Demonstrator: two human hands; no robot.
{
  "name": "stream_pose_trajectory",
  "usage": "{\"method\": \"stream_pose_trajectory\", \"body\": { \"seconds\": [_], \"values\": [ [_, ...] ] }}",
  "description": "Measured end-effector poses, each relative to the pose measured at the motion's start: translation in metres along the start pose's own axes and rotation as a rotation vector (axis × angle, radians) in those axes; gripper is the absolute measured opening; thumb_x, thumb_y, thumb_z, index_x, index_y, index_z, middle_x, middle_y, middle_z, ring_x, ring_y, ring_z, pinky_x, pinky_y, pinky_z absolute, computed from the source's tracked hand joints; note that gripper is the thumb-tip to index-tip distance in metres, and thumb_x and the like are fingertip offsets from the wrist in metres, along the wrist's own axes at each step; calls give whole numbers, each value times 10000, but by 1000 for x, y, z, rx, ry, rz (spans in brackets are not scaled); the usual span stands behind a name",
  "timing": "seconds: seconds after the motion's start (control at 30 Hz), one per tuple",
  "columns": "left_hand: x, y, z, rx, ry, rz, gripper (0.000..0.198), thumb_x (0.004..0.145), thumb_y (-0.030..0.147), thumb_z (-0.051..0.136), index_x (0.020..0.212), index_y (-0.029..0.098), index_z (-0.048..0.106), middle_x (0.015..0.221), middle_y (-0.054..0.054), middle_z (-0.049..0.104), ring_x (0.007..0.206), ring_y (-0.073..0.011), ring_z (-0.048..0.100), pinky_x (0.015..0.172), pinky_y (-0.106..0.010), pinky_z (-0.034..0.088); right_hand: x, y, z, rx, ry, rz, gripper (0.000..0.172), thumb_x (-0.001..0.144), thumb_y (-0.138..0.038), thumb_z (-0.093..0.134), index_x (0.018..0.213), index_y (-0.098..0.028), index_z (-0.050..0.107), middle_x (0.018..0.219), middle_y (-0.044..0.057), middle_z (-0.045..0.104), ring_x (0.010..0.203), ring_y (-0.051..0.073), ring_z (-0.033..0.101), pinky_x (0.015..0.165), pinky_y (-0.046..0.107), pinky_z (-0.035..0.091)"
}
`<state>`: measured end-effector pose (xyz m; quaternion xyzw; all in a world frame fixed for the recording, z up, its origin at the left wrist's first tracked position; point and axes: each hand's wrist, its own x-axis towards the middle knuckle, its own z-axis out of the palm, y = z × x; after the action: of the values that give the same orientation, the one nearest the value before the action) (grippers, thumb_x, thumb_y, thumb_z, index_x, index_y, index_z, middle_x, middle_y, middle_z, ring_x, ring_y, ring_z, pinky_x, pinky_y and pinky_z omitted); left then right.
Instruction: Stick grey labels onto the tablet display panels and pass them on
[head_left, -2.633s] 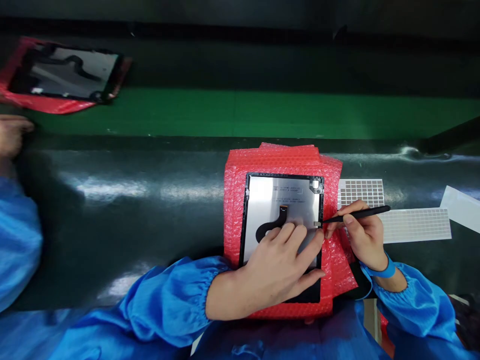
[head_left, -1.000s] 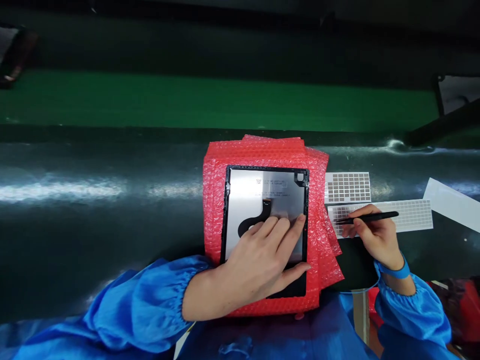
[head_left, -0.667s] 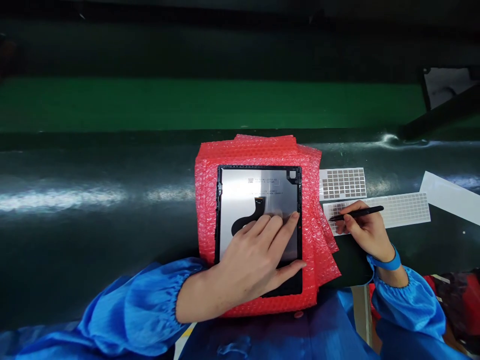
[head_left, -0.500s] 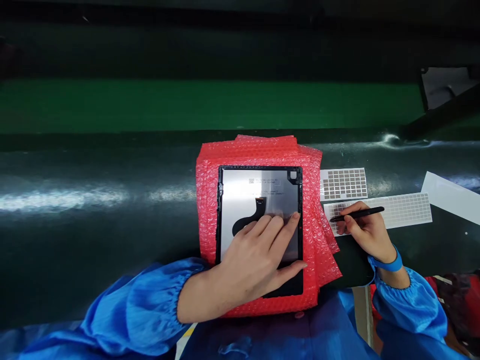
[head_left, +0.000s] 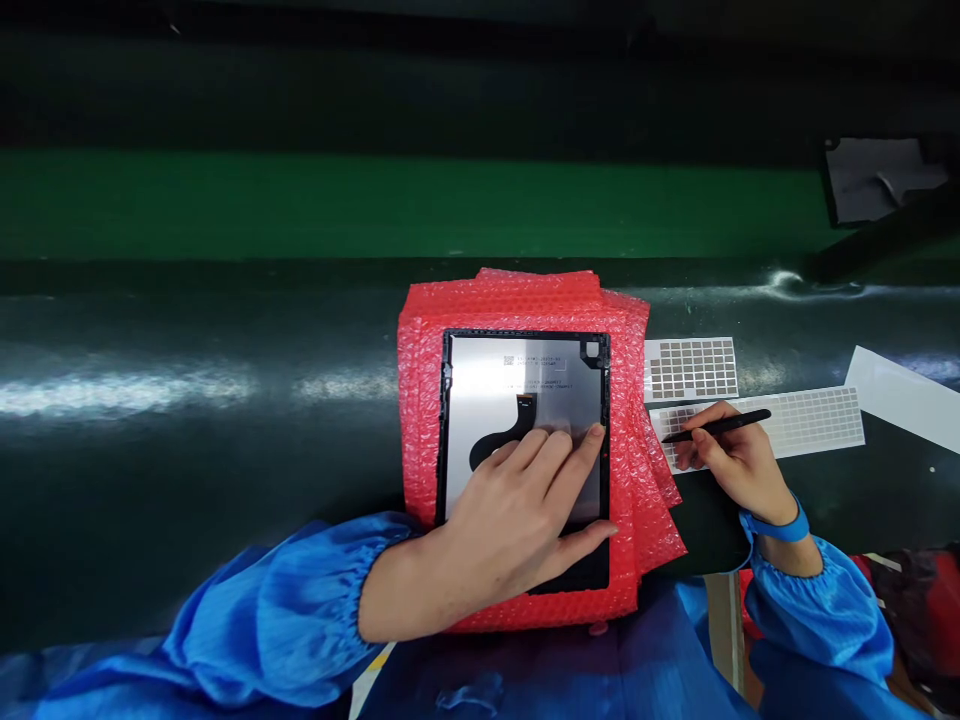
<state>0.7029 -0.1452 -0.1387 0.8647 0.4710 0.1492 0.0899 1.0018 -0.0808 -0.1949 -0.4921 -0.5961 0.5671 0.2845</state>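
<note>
A tablet screen panel [head_left: 487, 385], silver back up with a black flex cable [head_left: 504, 437], lies on a stack of red bubble wrap [head_left: 420, 400]. My left hand [head_left: 517, 515] rests flat on the panel, fingers spread, index tip near its right edge. My right hand [head_left: 731, 460] pinches black tweezers [head_left: 720, 425], whose tip touches the left end of a long white sticker sheet [head_left: 810, 420] to the right of the wrap.
A smaller sticker sheet [head_left: 694, 367] lies above the long one. A white strip [head_left: 900, 395] sits at far right. A green conveyor belt [head_left: 300, 205] runs behind the dark table [head_left: 187, 420], with another panel [head_left: 874, 180] at its far right.
2.6 s ago the tweezers' tip was at the panel's right edge; my right hand has since moved right to the sticker sheet. My left hand stays on the panel. The view shifted right.
</note>
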Motion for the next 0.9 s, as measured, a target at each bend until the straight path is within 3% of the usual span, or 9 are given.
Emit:
{"method": "stream_pose_trajectory", "body": {
  "seconds": [0.43,0.73,0.9],
  "values": [
    [1,0,0,0,-3,-4,768,961,553,715,1476,12,540,1115,-172,720,963,-320,723,769,-448,650,0,-4,-1,-43,-26,35,321,1019,-530,708,1005,-212,670,694,31,760,592,180,775,540,250,628],
    [1,-1,0,-2,-3,10,758,967,544,710,1464,-2,540,1123,-190,720,977,-329,720,784,-452,650,0,-4,-6,206,-18,74,287,1006,-515,746,971,-239,678,685,19,782,553,197,764,561,304,644],
    [0,-2,-2,23,-4,50,703,1034,555,607,1427,-27,558,1143,-203,730,1032,-343,715,794,-451,648,1,-6,-11,253,48,78,287,986,-506,757,931,-234,684,635,11,763,494,214,725,526,342,610]
  ]
}}
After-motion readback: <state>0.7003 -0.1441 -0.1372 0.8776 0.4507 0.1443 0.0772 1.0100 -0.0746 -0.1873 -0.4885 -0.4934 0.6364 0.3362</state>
